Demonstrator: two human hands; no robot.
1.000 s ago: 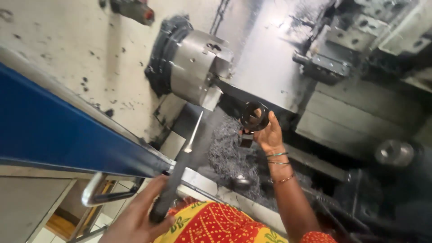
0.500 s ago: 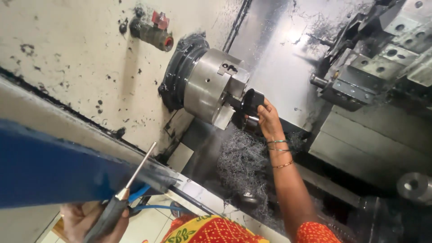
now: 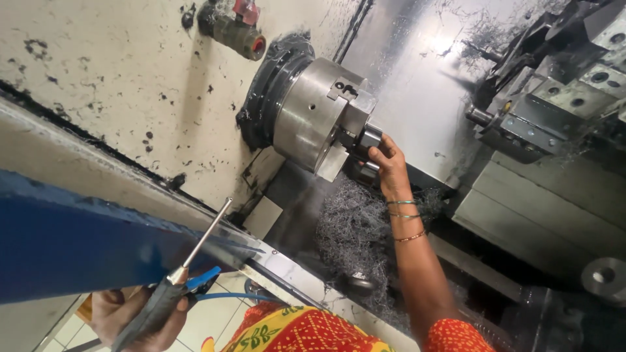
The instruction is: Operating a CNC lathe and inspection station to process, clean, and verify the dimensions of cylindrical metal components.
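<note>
My right hand reaches into the lathe enclosure and grips a dark metal part at the face of the steel chuck, my fingers curled around it where it sits between the chuck's stepped jaws. Thin bangles ring that wrist. My left hand is low at the near edge, closed around the dark handle of an air blow gun; its slim metal nozzle points up and to the right, toward the machine, and its blue trigger lever and a blue hose show just beside my fingers. Below the chuck lies a tangled heap of grey metal shavings. To the right stands the tool turret, well apart from my right hand. The cream wall behind the chuck is speckled with dark spots, and a small valve with a red handle sticks out near the top. A blue door edge runs across the left, between me and the machine.
</note>
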